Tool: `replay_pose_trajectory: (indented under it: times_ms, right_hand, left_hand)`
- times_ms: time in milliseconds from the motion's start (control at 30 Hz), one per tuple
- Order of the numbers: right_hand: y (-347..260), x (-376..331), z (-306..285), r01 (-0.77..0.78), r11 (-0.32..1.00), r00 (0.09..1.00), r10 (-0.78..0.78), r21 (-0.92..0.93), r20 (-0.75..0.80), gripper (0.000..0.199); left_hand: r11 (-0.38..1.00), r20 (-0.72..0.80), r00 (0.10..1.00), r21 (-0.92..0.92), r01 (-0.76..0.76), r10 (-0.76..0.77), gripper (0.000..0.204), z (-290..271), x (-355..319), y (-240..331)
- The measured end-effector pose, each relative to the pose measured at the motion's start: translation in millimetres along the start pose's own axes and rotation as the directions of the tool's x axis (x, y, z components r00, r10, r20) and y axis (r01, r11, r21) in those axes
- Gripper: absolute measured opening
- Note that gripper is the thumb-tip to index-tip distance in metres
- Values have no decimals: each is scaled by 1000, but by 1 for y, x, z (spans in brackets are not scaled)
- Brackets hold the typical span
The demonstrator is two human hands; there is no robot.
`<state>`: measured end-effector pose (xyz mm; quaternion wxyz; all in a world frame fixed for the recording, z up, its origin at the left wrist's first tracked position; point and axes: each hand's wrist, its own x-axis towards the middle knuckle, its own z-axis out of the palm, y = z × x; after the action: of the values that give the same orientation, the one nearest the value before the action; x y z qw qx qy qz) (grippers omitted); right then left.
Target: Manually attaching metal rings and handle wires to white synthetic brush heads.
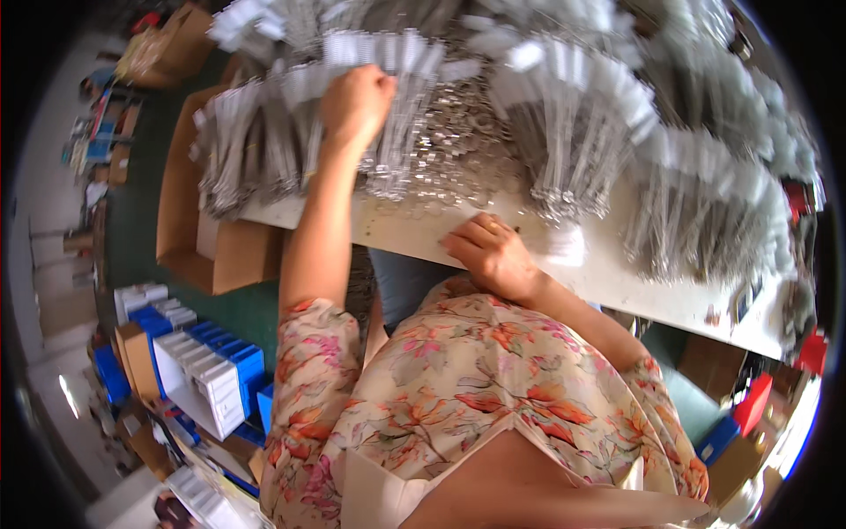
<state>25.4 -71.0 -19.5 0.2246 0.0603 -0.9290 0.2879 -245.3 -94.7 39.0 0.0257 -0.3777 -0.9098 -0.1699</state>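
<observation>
My left hand [357, 104] reaches across the table to the white tops of a row of bundled thin grey strands [394, 132]. Its fingers are curled in, and what they grip is hidden. The strands end in shiny metal bits towards me. Close to my body, at the table's near edge, my right hand [495, 253] has bent fingers drawn together, with a ring on one of them. Anything inside that hand is out of sight. Beyond it spreads a pile of small loose shiny metal pieces [458, 145].
More white-topped bundles [568, 123] fan out on the pale table [401, 229], and others [705, 207] lie further right. An open cardboard box [225, 256] stands left of the table. Blue and white bins [207, 370] are on the lower left, on the green floor [242, 309].
</observation>
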Motion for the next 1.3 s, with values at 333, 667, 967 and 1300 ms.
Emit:
replay_pose_trajectory:
  times_ms: [333,667,967,1300]
  right_hand:
    - [-8,-3,-35,-138,989,962,148,57,-231,17]
    - [50,-53,-138,-729,634,446,726,258,-524,14]
    - [94,-46,-142,-838,489,343,817,242,-464,29]
    - [103,-20,-185,-500,815,369,507,293,-779,19]
  left_hand:
    - [530,-400,860,-827,-189,-317,19,-62,25,-45]
    - [990,158,984,-95,100,-85,18,-42,22,-249]
    - [860,214,895,-261,439,-392,11,-45,15,-196]
    - [958,-230,967,-282,40,-108,28,-36,45,-258]
